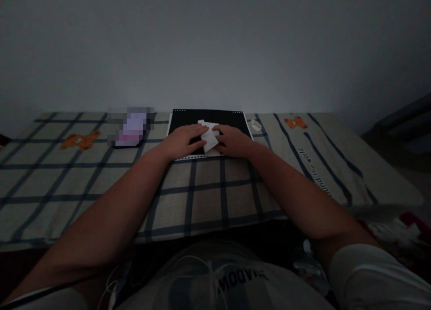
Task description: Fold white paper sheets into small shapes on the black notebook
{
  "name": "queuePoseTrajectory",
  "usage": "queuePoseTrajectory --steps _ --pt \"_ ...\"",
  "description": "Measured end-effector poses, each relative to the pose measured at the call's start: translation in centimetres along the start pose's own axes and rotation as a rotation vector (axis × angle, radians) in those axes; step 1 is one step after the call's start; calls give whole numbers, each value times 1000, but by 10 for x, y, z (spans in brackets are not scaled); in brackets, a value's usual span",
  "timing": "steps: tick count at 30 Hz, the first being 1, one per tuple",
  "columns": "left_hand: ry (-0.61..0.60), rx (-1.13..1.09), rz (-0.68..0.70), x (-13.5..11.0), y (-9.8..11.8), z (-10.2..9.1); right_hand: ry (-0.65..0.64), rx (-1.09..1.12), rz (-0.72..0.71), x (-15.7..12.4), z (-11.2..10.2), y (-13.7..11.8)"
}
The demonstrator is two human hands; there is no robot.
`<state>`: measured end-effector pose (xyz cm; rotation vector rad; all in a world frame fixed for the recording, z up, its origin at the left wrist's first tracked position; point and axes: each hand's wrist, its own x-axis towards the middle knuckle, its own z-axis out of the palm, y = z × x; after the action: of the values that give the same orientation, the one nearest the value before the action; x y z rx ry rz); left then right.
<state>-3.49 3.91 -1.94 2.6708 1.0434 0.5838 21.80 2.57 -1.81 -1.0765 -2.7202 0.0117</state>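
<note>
A small folded white paper (209, 138) lies on a black mat (208, 117) at the far side of a checked cloth. My left hand (183, 141) rests on the paper's left side, fingers stretched flat over it. My right hand (232, 140) presses on its right side, fingers lying flat along the paper's edge. Both forearms reach forward across the cloth. Part of the paper is hidden under my fingers.
The checked cloth (205, 193) with bear prints covers the surface up to a plain wall. A blurred purple object (130, 128) lies left of the mat. A small white scrap (256, 126) sits right of the mat. Dark clutter (397, 229) lies at the lower right.
</note>
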Motion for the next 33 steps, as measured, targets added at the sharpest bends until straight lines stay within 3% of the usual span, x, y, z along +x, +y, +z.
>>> queuePoseTrajectory --steps 6,16,22,33 --pt "-48 82 -47 2 9 -2 23 93 -37 -1 -1 9" --pt "36 203 -399 11 47 9 23 94 -25 0 6 12" --pt "-103 296 -404 11 54 10 4 83 -30 2 12 17" --pt "-289 321 -381 7 38 0 -103 242 22 -3 -2 27"
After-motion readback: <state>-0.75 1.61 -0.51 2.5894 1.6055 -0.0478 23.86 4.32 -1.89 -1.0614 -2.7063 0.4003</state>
